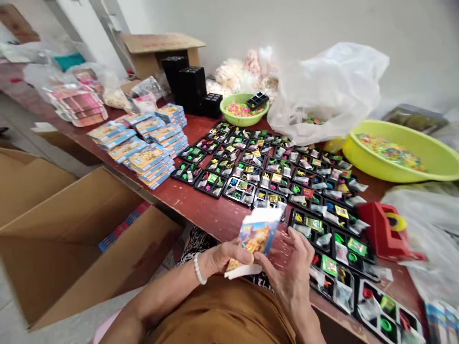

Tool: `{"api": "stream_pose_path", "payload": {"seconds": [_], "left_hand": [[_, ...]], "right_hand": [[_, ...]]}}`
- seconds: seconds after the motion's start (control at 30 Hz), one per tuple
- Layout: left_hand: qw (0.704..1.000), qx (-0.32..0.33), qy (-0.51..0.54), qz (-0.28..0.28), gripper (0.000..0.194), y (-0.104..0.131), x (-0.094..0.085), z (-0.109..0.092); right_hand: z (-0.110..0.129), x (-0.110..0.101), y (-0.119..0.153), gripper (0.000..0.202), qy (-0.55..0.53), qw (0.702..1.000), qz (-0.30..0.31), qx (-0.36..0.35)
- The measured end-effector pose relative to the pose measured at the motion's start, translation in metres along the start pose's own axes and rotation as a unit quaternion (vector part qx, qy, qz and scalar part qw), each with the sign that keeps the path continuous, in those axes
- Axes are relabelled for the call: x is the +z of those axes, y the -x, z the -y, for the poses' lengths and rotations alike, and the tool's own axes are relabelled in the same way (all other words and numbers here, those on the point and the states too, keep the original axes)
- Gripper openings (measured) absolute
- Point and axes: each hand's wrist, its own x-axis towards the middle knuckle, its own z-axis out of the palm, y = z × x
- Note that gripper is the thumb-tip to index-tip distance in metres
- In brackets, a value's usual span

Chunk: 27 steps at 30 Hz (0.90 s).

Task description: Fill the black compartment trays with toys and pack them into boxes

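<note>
A small blue and orange printed box (pixel 257 236) is held over the table's front edge, with white flaps standing out at its top and bottom. My left hand (pixel 229 255), with a white bead bracelet at the wrist, grips the box from the left, thumb across its face. On the right, my right hand (pixel 292 267) has its thumb at the box's lower right side and its other fingers raised apart from the thumb. Beyond the hands lie rows of black compartment trays (pixel 238 191) filled with small colourful toys and packets.
Stacked blue boxes (pixel 150 155) stand left of the trays. An open carton (pixel 82 248) is at lower left. A green bowl (pixel 244 119), a yellow-green basin (pixel 405 172) and a red tape dispenser (pixel 382 231) stand around the trays. Black tray stacks (pixel 193 88) are behind.
</note>
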Motion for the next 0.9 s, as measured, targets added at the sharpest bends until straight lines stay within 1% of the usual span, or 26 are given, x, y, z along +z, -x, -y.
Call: {"api": "stream_pose_path", "payload": {"seconds": [0.03,0.1,0.17,0.2,0.27,0.33,0.43,0.47,0.53,0.63,0.8,0.83,0.9], "left_hand": [[1.0,0.016,0.001,0.015,0.086,0.006,-0.003,-0.003],[0.998,0.038,-0.032,0.047,0.082,0.016,-0.007,-0.01],[0.994,0.048,-0.083,0.046,0.081,0.022,-0.009,-0.018],[0.992,0.05,-0.11,0.04,0.08,0.025,-0.009,-0.022],[0.985,0.049,-0.16,0.041,0.078,0.027,-0.011,-0.03],[0.979,0.045,-0.189,0.058,0.077,0.029,-0.014,-0.035],[0.973,0.02,-0.217,0.073,0.084,0.029,-0.023,-0.036],[0.971,0.005,-0.227,0.074,0.087,0.03,-0.027,-0.034],[0.966,-0.017,-0.247,0.072,0.089,0.032,-0.033,-0.03],[0.96,-0.025,-0.268,0.077,0.089,0.034,-0.038,-0.027],[0.961,-0.017,-0.238,0.138,0.098,0.034,-0.042,-0.028],[0.963,-0.019,-0.233,0.137,0.1,0.035,-0.043,-0.027],[0.967,-0.013,-0.23,0.111,0.103,0.037,-0.045,-0.026]], "right_hand": [[0.0,0.001,-0.003,0.065,0.044,0.998,-0.006,-0.054],[0.005,-0.004,-0.011,0.058,0.076,0.988,0.014,-0.134],[0.013,-0.007,-0.019,0.044,0.056,0.98,0.053,-0.184],[0.018,-0.008,-0.022,0.035,0.038,0.977,0.077,-0.195],[0.026,-0.007,-0.026,0.018,0.007,0.972,0.123,-0.202],[0.03,-0.005,-0.029,0.013,-0.006,0.972,0.135,-0.194],[0.032,-0.006,-0.032,0.025,-0.012,0.977,0.097,-0.188],[0.033,-0.007,-0.033,0.028,-0.016,0.976,0.098,-0.191],[0.035,-0.009,-0.035,0.027,-0.026,0.971,0.123,-0.205],[0.04,-0.012,-0.036,0.022,-0.043,0.966,0.152,-0.204],[0.045,-0.012,-0.035,0.032,-0.048,0.969,0.148,-0.193],[0.045,-0.012,-0.036,0.031,-0.052,0.968,0.161,-0.186],[0.045,-0.014,-0.04,0.024,-0.069,0.963,0.2,-0.165]]}}
